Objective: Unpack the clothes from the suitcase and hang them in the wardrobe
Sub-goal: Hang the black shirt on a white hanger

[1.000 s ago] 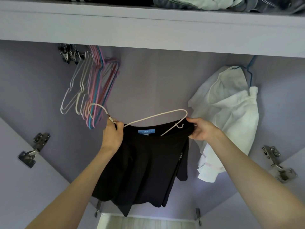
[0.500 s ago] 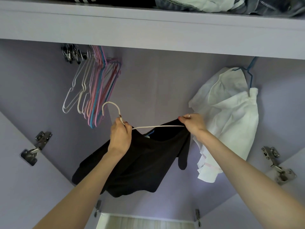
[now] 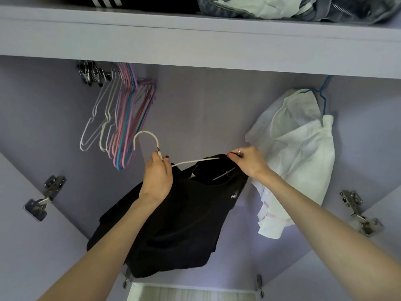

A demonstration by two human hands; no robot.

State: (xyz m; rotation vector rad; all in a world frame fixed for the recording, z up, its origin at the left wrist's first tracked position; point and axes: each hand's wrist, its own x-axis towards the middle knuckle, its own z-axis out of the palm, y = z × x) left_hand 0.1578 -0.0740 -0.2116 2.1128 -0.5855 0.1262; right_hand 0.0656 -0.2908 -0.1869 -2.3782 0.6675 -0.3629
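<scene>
My left hand pinches the white hanger at its neck so the hook points up, my right hand pinches the black garment onto its arm, inside the wardrobe below the rail.

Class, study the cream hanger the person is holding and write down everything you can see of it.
The cream hanger is thin wire with a pale coating. Its curved hook points up and left, free of any rail. The left hand grips it at the neck below the hook. One arm runs right to the right hand, which pinches its far end along with the black garment. The garment drapes from it, covering its lower part. It is held tilted, between the empty hangers and the white shirt.
</scene>
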